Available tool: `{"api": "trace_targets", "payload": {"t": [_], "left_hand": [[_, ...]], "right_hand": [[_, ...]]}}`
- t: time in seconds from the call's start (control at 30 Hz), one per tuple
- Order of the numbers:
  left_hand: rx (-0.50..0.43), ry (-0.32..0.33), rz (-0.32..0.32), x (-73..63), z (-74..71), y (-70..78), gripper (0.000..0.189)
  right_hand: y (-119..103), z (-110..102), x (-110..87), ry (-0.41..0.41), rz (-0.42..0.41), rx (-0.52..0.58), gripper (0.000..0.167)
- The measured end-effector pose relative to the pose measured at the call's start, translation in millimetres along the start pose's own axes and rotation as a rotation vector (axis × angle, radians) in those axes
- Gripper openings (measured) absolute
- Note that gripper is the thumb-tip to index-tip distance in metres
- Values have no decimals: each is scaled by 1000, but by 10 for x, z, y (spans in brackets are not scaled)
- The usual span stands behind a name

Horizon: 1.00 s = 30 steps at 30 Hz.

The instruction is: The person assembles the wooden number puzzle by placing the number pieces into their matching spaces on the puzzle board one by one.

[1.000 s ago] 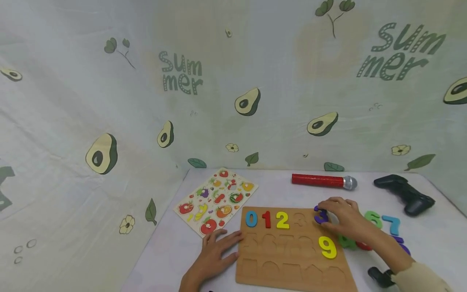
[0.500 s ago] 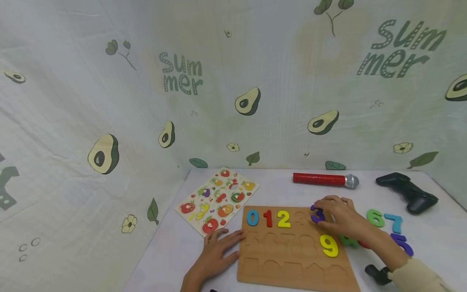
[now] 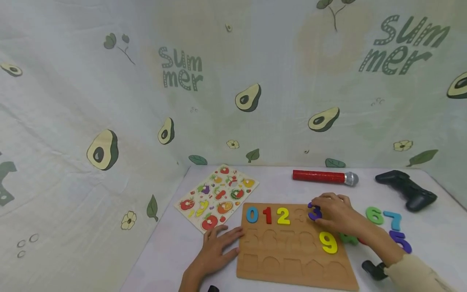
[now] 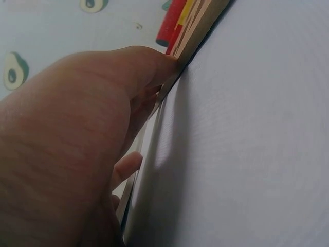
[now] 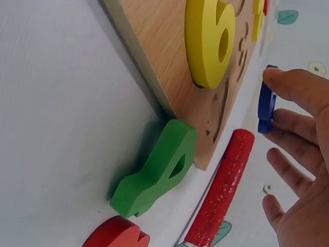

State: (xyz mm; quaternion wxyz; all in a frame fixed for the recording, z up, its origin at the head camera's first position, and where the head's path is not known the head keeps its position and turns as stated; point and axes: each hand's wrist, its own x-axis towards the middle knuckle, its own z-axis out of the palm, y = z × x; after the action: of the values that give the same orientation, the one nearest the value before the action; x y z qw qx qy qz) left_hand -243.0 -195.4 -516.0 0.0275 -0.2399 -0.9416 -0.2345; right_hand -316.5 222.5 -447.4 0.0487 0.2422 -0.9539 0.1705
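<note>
Above the upper right corner of a brown wooden board (image 3: 292, 251), a purple 3 (image 3: 314, 213) is held clear of the surface, just right of the recess shaped like a 3. The right hand (image 3: 336, 211) pinches it between thumb and fingertips; the right wrist view shows the piece there, bluish and edge-on, with the lower fingers spread apart and not touching it. The left hand (image 3: 215, 251) lies at the board's left edge, fingers spread and relaxed, thumb and a fingertip touching the rim, with nothing in its grasp.

Along the board's top row sit a blue 0 (image 3: 248, 215), a red 1 (image 3: 268, 215) and a yellow 2 (image 3: 283, 216). A yellow 9 (image 3: 330, 245) lies lower, near the right edge. Just beyond that edge are a green 4 (image 5: 154, 170) and a red piece (image 5: 115, 234), cut off by the wrist view's frame. Farther right lie a green 6 (image 3: 368, 215), a blue 7 (image 3: 395, 221) and a purple 5 (image 3: 401, 240).

Behind the board rest a red microphone (image 3: 319, 176) and a black game controller (image 3: 408, 191); a fruit-picture board (image 3: 216, 198) lies slanted at upper left. Avocado-print cloth (image 3: 204, 121) hangs behind.
</note>
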Motion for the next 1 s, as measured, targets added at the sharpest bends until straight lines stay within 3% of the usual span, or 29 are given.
{"api": "trace_targets", "payload": {"t": [0.23,1.0], "left_hand": [[-8,-11,-31,11,-21,7,47],[-10,24,13,-8,22,-8,46]], "right_hand": [[-56,3,37,-5,-22,30,45],[-140,167,139,-24,-84,27,41]]}}
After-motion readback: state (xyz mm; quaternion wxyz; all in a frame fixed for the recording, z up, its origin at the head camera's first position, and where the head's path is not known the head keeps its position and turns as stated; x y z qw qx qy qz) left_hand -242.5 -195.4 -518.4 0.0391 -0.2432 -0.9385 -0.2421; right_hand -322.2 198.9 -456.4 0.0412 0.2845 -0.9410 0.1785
